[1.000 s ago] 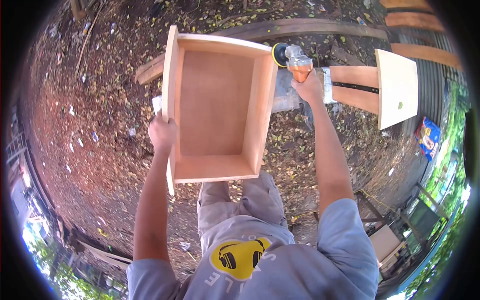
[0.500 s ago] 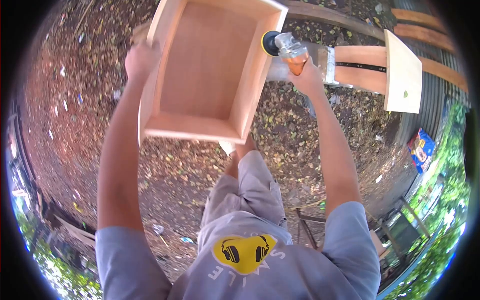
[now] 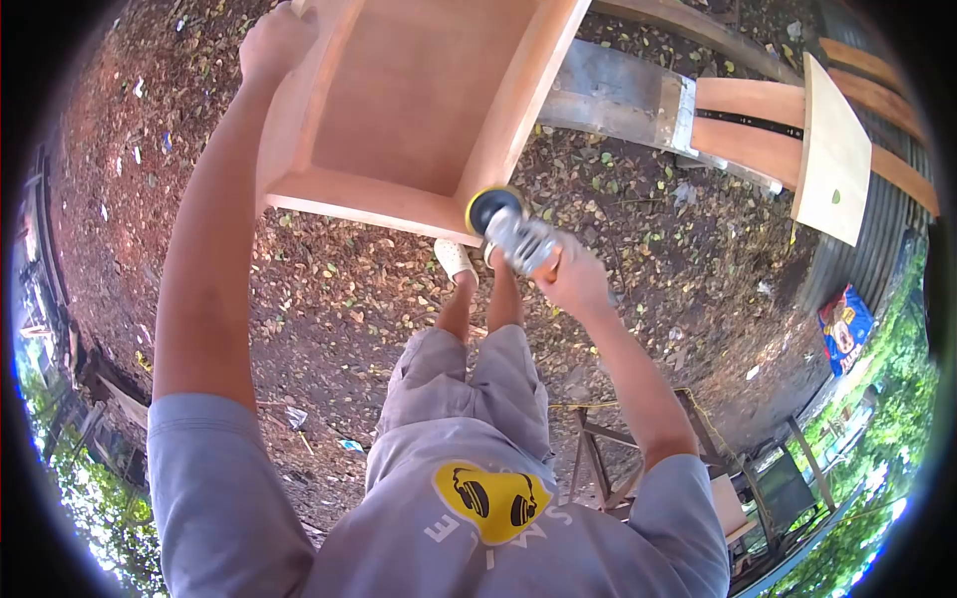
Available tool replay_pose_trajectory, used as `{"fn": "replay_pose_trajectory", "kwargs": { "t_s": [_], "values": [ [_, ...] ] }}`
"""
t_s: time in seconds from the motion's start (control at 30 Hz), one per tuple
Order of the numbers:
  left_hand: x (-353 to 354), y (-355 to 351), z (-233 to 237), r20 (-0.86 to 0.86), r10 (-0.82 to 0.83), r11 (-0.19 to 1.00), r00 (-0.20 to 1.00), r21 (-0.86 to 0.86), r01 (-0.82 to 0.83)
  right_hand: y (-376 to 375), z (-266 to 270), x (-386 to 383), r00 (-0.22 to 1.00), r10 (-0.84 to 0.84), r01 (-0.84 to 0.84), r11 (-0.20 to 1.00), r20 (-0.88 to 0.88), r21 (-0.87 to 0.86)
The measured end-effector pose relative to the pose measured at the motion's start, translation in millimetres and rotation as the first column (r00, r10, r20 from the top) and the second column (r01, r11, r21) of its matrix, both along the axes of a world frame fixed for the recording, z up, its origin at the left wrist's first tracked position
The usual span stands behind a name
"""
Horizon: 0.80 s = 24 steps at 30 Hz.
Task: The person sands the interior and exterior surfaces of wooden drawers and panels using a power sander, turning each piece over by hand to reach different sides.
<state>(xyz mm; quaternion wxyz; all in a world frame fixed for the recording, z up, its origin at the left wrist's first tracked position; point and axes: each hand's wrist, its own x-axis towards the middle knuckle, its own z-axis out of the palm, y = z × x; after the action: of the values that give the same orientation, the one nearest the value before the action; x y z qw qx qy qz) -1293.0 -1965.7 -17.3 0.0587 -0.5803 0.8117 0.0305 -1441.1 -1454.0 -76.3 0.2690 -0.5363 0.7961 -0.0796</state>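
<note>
Nearest, at 6 o'clock, is the wearer's grey T-shirt (image 3: 399,543) with a yellow headphones print. Just right of centre, towards 3 o'clock, the right hand (image 3: 578,282) has its fingers curled closed around an orange-and-silver angle grinder (image 3: 523,239). The grinder's yellow-rimmed round pad (image 3: 491,212) sits to the fingers' 10 o'clock, at the near right corner of an open wooden drawer (image 3: 424,100); whether they touch cannot be told. The drawer spans 11 to 12 o'clock, its floor facing up. At 10 to 11 o'clock, the left hand (image 3: 277,45) is closed on the drawer's left edge, fingertips partly hidden. Lower down, white clogs (image 3: 454,259) stand on leaf-strewn ground (image 3: 638,219). Farther off, a pale wooden panel (image 3: 835,159) stands at 2 o'clock and a blue printed bag (image 3: 845,329) lies at 3 o'clock.
</note>
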Motion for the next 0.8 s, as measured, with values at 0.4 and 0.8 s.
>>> {"fn": "replay_pose_trajectory", "kwargs": {
  "t_s": [0.4, 0.8],
  "values": [
    [1, 3, 0, 0.07, -0.01, 1.0, 0.998, -0.023, 0.011, -47, 5, -81, 0.97, 0.157, -0.168, 0.985, -0.185, -0.047],
    [3, 4, -4, 0.085, -0.009, 0.998, 0.996, -0.067, 0.014, -226, 7, -278, 0.943, -0.295, 0.254, 0.938, -0.155, -0.236]
  ]
}}
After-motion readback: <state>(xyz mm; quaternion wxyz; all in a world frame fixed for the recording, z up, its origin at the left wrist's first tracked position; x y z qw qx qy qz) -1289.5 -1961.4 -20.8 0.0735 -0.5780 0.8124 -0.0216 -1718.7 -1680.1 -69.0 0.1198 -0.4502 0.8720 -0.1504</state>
